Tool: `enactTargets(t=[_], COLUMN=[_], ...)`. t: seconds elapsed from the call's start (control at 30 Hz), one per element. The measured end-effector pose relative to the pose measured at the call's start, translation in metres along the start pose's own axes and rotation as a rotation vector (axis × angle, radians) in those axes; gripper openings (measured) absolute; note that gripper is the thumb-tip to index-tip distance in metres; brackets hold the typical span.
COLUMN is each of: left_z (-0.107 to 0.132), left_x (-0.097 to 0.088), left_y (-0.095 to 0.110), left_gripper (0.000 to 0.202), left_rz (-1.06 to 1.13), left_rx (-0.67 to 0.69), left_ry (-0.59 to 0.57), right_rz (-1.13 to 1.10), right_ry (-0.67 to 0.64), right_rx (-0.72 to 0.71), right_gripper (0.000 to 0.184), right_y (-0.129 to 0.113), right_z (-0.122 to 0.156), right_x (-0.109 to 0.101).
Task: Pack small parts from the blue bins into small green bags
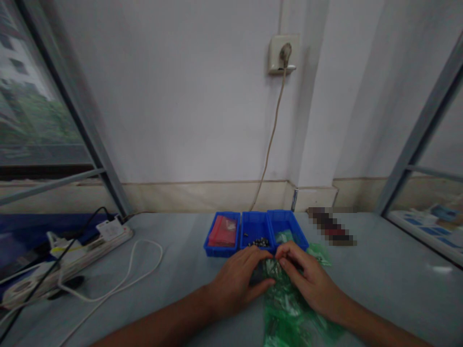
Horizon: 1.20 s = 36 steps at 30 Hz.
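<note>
A crinkled green plastic bag [285,301] lies on the table under and between my hands, running down to the lower edge of the view. My right hand [307,277] pinches its upper edge with thumb and forefinger. From the other side my left hand [238,274] grips the bag, forefinger at the top edge and thumb lower down on the plastic. Just beyond stand three blue bins: the left bin [222,251] holds red plastic bags [221,233], the middle bin [255,221] small dark metal parts [259,242], the right bin [284,219] some green plastic.
More green plastic [320,253] lies right of the bins. A blurred-out dark item [331,226] is behind it. On the left are a power strip [68,262], a looped white cable [125,279] and a black cable. A wall socket [284,54] has a cord hanging down behind the bins.
</note>
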<state>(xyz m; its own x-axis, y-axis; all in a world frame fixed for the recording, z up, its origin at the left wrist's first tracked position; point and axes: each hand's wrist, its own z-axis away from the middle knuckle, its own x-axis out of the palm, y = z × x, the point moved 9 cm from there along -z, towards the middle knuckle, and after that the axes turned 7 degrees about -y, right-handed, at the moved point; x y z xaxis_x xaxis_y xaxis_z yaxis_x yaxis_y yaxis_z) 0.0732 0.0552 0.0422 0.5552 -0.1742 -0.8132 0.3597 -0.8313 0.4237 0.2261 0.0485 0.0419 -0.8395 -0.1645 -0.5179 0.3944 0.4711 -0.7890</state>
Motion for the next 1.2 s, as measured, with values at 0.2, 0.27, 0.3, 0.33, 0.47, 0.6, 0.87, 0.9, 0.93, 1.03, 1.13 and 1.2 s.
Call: enactTargets(t=[0.2, 0.27, 0.3, 0.33, 0.47, 0.6, 0.87, 0.9, 0.93, 1.03, 1.13, 1.2], left_z=[-0.001, -0.001, -0.001, -0.001, 0.000, 0.001, -0.001, -0.001, -0.002, -0.002, 0.000, 0.001], left_x=[-0.002, -0.005, -0.006, -0.007, -0.009, -0.009, -0.010, -0.009, -0.008, -0.003, 0.001, 0.002], left_y=[0.003, 0.005, 0.006, 0.007, 0.008, 0.005, 0.000, 0.000, 0.000, -0.004, -0.009, -0.010], left_gripper=[0.034, 0.032, 0.032, 0.031, 0.028, 0.025, 0.025, 0.032, 0.039, 0.050, 0.048, 0.046], left_rz=[-0.020, -0.020, -0.015, -0.009, 0.002, -0.011, 0.006, 0.014, 0.023, 0.044, 0.028, -0.009], left_rx=[0.000, 0.016, 0.023, 0.028, 0.031, 0.024, 0.013, 0.012, 0.009, -0.013, -0.035, -0.024], left_ry=[-0.004, 0.017, 0.024, 0.029, 0.048, 0.079, 0.107, 0.090, 0.070, 0.030, 0.028, 0.040], right_rz=[-0.003, -0.008, -0.016, -0.025, -0.045, -0.050, -0.038, -0.047, -0.057, -0.103, -0.152, -0.175], right_ry=[-0.016, -0.025, -0.031, -0.035, -0.056, -0.069, -0.035, -0.024, -0.013, -0.002, -0.003, 0.003], right_rx=[0.035, 0.040, 0.040, 0.040, 0.026, 0.048, 0.074, 0.076, 0.076, 0.080, 0.095, 0.099], right_gripper=[0.016, 0.016, 0.015, 0.014, 0.014, 0.024, 0.018, 0.017, 0.015, 0.014, 0.014, 0.017], right_y=[0.000, 0.000, -0.001, -0.001, 0.000, 0.006, 0.016, 0.016, 0.017, 0.019, 0.021, 0.023], right_z=[0.000, 0.001, 0.002, 0.002, 0.003, 0.002, -0.003, -0.003, -0.003, -0.003, -0.002, -0.003], right_x=[0.001, 0.001, 0.002, 0.002, 0.005, 0.008, 0.008, 0.007, 0.006, 0.005, 0.006, 0.006])
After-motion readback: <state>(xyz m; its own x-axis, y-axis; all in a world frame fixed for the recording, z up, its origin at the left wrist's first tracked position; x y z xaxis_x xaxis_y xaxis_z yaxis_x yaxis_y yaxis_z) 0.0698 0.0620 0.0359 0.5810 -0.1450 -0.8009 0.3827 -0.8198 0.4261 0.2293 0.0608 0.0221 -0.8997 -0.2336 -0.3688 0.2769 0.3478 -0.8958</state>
